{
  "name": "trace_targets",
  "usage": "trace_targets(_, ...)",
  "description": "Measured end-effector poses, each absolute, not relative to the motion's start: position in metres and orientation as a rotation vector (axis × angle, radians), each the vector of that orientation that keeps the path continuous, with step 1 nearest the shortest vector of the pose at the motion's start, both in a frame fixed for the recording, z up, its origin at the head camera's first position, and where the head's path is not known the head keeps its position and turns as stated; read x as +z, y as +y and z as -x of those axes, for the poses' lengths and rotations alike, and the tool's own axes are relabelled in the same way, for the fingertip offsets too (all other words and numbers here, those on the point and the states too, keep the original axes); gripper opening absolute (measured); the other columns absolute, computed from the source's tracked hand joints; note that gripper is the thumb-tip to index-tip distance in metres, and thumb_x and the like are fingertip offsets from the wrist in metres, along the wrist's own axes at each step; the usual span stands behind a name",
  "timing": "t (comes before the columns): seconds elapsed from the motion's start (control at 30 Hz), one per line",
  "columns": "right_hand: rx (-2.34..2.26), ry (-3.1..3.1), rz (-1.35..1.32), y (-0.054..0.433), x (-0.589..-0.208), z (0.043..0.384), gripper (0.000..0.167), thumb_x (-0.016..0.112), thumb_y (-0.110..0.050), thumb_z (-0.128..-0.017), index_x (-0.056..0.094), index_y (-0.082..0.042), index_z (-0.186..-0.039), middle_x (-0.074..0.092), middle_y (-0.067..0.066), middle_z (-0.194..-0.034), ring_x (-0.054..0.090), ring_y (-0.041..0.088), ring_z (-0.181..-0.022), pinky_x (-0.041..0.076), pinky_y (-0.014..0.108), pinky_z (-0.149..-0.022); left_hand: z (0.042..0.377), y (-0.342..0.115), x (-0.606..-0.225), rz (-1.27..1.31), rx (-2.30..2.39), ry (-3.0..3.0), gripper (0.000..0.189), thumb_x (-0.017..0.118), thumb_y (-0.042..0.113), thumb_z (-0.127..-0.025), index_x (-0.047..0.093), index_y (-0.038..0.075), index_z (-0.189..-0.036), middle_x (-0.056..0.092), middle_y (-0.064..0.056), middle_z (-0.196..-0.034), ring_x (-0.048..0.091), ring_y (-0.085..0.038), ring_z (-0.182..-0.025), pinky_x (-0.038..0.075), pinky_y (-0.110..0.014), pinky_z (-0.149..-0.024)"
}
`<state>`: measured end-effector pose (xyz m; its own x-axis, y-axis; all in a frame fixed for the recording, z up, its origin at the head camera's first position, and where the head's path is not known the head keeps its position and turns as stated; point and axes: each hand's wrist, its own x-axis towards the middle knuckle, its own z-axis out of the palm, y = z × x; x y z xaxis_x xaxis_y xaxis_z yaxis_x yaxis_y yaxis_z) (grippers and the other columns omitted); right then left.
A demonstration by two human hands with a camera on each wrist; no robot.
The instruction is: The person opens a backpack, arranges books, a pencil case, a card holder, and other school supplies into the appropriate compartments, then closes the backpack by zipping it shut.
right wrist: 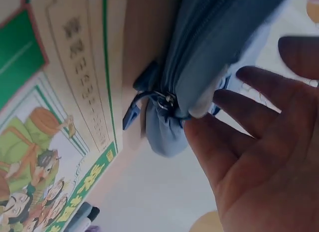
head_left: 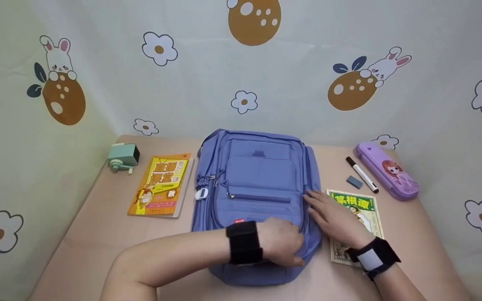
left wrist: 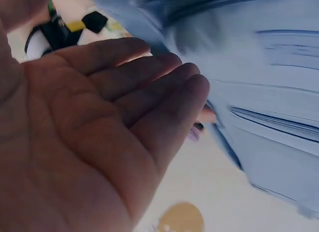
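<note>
A blue-purple backpack [head_left: 262,175] lies front side up in the middle of the table. My left hand [head_left: 280,242] reaches across its lower front toward the right edge. Seen from the left wrist, the left hand's fingers [left wrist: 169,97] are extended side by side and the palm holds nothing. At the backpack's right side is my right hand [head_left: 341,217], its fingertips against the fabric. The right wrist view shows those fingers [right wrist: 259,112] spread and relaxed near a side zipper [right wrist: 199,42] with a zipper pull [right wrist: 167,100] at its end.
A green-covered book [head_left: 370,217] lies partly under my right forearm. Beyond it are a grey-blue eraser [head_left: 354,181], a marker [head_left: 362,174] and a purple pencil case [head_left: 387,171]. To the left lie an orange book [head_left: 161,186] and a green pencil sharpener [head_left: 123,155]. A patterned curtain [head_left: 199,75] hangs behind.
</note>
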<state>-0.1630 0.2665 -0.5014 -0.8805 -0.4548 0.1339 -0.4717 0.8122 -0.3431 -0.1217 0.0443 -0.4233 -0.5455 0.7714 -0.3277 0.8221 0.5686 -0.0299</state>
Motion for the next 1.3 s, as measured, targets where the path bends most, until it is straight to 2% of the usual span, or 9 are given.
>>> trace_targets(0.1, 0.581, -2.906, -0.647, 0.276, -0.497, 0.168, 0.038, 0.056, -0.013, -0.104, 0.059, 0.002, -0.139, 0.055, 0.023, -0.144, 0.049, 0.043, -0.135, 0.037, 0.059, -0.111, 0.126, 0.063, -0.425, -1.305, -0.244, 2.529, 0.045, 0.062, 0.059, -0.094, 0.071, 0.018, -0.078, 0.071, 0.002, -0.086, 0.067, -0.016, -0.076, 0.057, -0.037, -0.063)
trace_targets(0.17, 0.548, -2.889, -0.576, 0.282, -0.496, 0.171, 0.033, 0.057, -0.008, -0.102, 0.064, 0.004, -0.131, 0.062, 0.025, -0.134, 0.056, 0.044, -0.127, 0.042, 0.058, -0.107, 0.131, 0.073, -0.428, -1.272, -0.199, 2.553, 0.045, 0.062, 0.057, -0.095, 0.068, 0.017, -0.074, 0.07, 0.001, -0.085, 0.066, -0.017, -0.075, 0.056, -0.037, -0.062)
trace_targets(0.33, 0.458, -2.886, -0.512, 0.291, -0.504, 0.179, 0.018, 0.061, -0.006, -0.098, 0.076, 0.0, -0.107, 0.074, 0.017, -0.104, 0.067, 0.039, -0.1, 0.053, 0.054, -0.09, 0.143, 0.09, -0.441, -1.152, -0.086, 2.672, 0.045, 0.063, 0.058, -0.093, 0.073, 0.015, -0.088, 0.068, -0.004, -0.101, 0.064, -0.021, -0.089, 0.056, -0.038, -0.066)
trace_targets(0.5, 0.409, -2.859, -0.566, 0.291, -0.517, 0.184, 0.01, 0.069, -0.007, -0.089, 0.078, -0.006, -0.092, 0.071, 0.01, -0.088, 0.063, 0.036, -0.084, 0.051, 0.051, -0.077, 0.148, 0.102, -0.452, -1.045, -0.059, 2.723, 0.057, 0.062, 0.067, -0.09, 0.075, 0.013, -0.105, 0.066, -0.005, -0.11, 0.059, -0.021, -0.097, 0.055, -0.036, -0.07)
trace_targets(0.67, 0.418, -2.861, -0.527, 0.291, -0.52, 0.184, 0.014, 0.073, -0.011, -0.079, 0.077, -0.005, -0.091, 0.067, 0.008, -0.088, 0.057, 0.033, -0.083, 0.048, 0.05, -0.075, 0.16, 0.11, -0.457, -0.95, 0.022, 2.757, 0.063, 0.063, 0.068, -0.088, 0.074, 0.014, -0.118, 0.061, -0.004, -0.117, 0.056, -0.022, -0.1, 0.053, -0.034, -0.073)
trace_targets(0.83, 0.483, -2.905, -0.475, 0.289, -0.519, 0.185, 0.016, 0.075, -0.018, -0.08, 0.077, -0.007, -0.091, 0.066, 0.006, -0.088, 0.056, 0.029, -0.083, 0.046, 0.048, -0.074, 0.174, 0.111, -0.465, -0.823, 0.107, 2.794, 0.072, 0.061, 0.075, -0.085, 0.07, 0.018, -0.128, 0.057, -0.006, -0.123, 0.055, -0.024, -0.104, 0.054, -0.034, -0.074)
trace_targets(0.93, 0.525, -2.916, -0.473, 0.287, -0.52, 0.187, 0.014, 0.076, -0.021, -0.081, 0.077, -0.01, -0.088, 0.065, 0.003, -0.086, 0.055, 0.026, -0.082, 0.046, 0.045, -0.073, 0.178, 0.112, -0.471, -0.787, 0.107, 2.82, 0.074, 0.061, 0.076, -0.085, 0.071, 0.016, -0.127, 0.057, -0.007, -0.126, 0.055, -0.025, -0.105, 0.055, -0.034, -0.073)
trace_targets(1.13, 0.642, -2.926, -0.46, 0.285, -0.518, 0.188, 0.013, 0.079, -0.022, -0.082, 0.077, -0.012, -0.089, 0.066, 0.0, -0.085, 0.056, 0.023, -0.082, 0.047, 0.044, -0.073, 0.182, 0.113, -0.472, -0.744, 0.116, 2.827, 0.037, 0.067, 0.043, -0.092, 0.077, 0.015, -0.113, 0.056, -0.006, -0.122, 0.056, -0.024, -0.105, 0.055, -0.036, -0.076)
trace_targets(1.3, 0.766, -2.964, -0.4, 0.286, -0.513, 0.185, 0.01, 0.078, -0.016, -0.085, 0.079, -0.011, -0.093, 0.07, 0.003, -0.091, 0.06, 0.026, -0.089, 0.049, 0.048, -0.081, 0.188, 0.109, -0.462, -0.761, 0.165, 2.713, 0.024, 0.066, 0.025, -0.093, 0.077, 0.011, -0.109, 0.06, -0.008, -0.121, 0.058, -0.025, -0.108, 0.053, -0.034, -0.084)
